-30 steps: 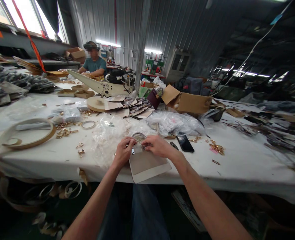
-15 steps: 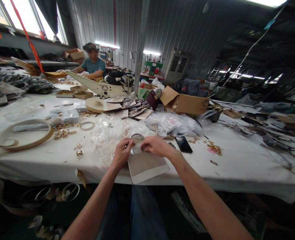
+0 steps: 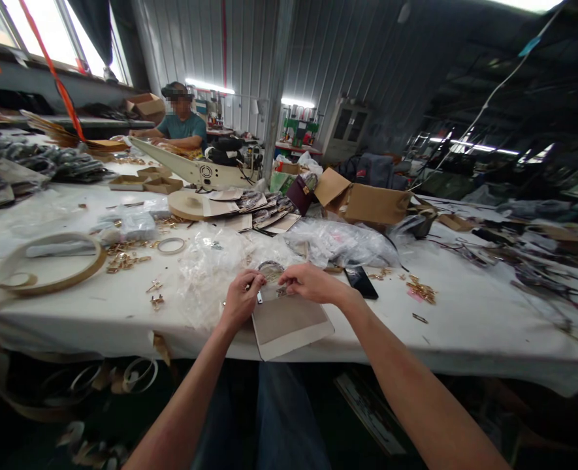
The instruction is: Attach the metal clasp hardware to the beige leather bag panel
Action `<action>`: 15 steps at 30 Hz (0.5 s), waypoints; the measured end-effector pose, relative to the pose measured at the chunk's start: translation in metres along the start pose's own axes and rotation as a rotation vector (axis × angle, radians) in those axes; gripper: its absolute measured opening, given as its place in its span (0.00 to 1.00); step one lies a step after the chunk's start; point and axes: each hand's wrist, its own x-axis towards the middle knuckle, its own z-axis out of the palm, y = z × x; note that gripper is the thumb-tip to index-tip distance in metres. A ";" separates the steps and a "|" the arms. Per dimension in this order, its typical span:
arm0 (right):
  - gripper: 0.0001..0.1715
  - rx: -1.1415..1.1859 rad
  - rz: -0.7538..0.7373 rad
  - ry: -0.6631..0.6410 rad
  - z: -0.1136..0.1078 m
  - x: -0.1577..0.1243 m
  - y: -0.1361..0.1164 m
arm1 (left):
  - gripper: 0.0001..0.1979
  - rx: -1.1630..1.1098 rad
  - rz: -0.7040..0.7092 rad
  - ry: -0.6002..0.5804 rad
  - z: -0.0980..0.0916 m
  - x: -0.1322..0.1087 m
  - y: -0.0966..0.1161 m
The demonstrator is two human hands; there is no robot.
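A flat beige-grey panel [image 3: 293,321] with a paler lower strip lies at the table's front edge. From its far edge rises a thin looped handle [image 3: 271,265], which looks wrapped in clear plastic. My left hand [image 3: 242,297] pinches at the loop's left end, where a small shiny metal fitting [image 3: 259,297] shows below the fingertips. At the other end, my right hand [image 3: 307,283] has its fingers curled together. Another small piece of metal [image 3: 281,292] shows just under these fingertips; whatever they grip is too small to make out.
Crumpled clear plastic [image 3: 205,267] spreads beyond my left hand. A phone [image 3: 361,282] lies right of my right hand, with gold fittings [image 3: 420,290] farther over. Tape rolls [image 3: 97,261], stacked panels [image 3: 249,212] and a cardboard box [image 3: 377,205] stand around. A co-worker [image 3: 183,124] sits opposite.
My right fingertips have risen slightly from the handle's right end, so the metal piece below shows more. My left hand keeps its pinch. The panel has barely shifted.
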 end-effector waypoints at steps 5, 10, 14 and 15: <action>0.08 0.168 0.029 0.296 -0.007 -0.027 0.010 | 0.17 0.023 -0.014 -0.004 0.000 -0.001 0.003; 0.16 0.128 0.046 0.439 -0.003 -0.046 0.015 | 0.14 0.052 -0.025 -0.018 0.001 0.003 0.003; 0.20 -0.063 -0.055 0.400 -0.001 -0.051 0.020 | 0.12 0.143 -0.053 -0.117 -0.005 0.015 -0.001; 0.22 -0.092 -0.076 0.371 -0.001 -0.052 0.021 | 0.12 0.160 -0.057 -0.142 -0.007 0.019 -0.001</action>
